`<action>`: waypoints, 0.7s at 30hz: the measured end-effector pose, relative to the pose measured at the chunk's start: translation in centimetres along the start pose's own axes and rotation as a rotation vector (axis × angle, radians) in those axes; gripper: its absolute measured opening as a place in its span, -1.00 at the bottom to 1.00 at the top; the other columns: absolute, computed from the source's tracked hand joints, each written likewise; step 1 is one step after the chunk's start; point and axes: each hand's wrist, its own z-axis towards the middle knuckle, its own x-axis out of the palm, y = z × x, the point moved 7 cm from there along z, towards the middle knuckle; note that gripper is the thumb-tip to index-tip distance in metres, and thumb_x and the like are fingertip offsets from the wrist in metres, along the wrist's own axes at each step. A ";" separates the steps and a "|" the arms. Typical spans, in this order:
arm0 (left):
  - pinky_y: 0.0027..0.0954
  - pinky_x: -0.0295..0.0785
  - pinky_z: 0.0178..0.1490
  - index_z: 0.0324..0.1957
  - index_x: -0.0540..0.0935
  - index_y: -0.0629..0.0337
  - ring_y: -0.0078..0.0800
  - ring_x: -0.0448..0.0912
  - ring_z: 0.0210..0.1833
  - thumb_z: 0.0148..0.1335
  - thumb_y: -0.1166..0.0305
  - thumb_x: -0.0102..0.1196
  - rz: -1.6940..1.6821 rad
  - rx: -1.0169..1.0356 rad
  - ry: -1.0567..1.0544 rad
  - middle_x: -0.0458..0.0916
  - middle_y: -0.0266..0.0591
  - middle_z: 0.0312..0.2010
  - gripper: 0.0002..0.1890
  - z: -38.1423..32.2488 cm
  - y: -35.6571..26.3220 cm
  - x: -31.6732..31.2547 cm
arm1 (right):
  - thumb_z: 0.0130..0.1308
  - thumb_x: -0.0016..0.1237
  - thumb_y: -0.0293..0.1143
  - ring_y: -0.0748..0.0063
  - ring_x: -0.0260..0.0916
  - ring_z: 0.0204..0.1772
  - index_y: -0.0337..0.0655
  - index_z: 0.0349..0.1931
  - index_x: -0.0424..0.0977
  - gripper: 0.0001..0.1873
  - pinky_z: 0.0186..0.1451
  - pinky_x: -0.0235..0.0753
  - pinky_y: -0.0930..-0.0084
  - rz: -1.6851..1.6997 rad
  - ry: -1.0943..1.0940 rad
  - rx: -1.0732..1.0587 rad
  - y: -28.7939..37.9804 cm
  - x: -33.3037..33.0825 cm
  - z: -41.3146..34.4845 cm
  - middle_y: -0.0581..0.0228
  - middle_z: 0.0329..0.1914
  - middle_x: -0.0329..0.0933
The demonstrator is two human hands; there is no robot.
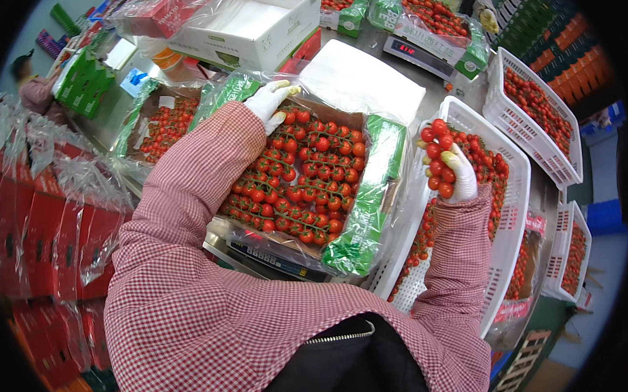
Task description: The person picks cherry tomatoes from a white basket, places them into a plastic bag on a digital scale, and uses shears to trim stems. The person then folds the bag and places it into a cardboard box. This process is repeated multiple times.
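My right hand (461,175), in a white glove with yellowed fingertips, grips a bunch of red cherry tomatoes (438,161) over a white perforated plastic crate (514,174). More vine tomatoes lie in that crate. My left hand (268,104), gloved alike, rests at the far left corner of a green printed carton (378,164), its thumb and fingers apart. Rows of cherry tomatoes on the vine (316,177) fill this carton, which has a clear plastic liner. Beneath the carton is a digital scale (275,261), partly hidden.
White padding (364,81) lies behind the carton. A white box (265,32) stands beyond, and another tomato carton (150,124) sits left. At the back, a second scale (418,57) bears a carton. Red cartons (37,234) are stacked left. Other people (39,95) are nearby.
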 end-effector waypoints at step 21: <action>0.14 -0.23 0.41 0.39 -0.06 -0.13 -0.22 -0.14 0.47 0.31 0.15 -0.13 0.251 0.016 0.469 -0.09 -0.22 0.42 -0.33 -1.6 -3.1 3.9 | 0.32 -0.13 -0.14 0.18 0.47 -0.09 -0.29 0.16 0.23 -0.48 -0.11 0.53 0.35 0.236 -0.113 0.207 -6.5 13.1 1.9 0.02 0.03 0.43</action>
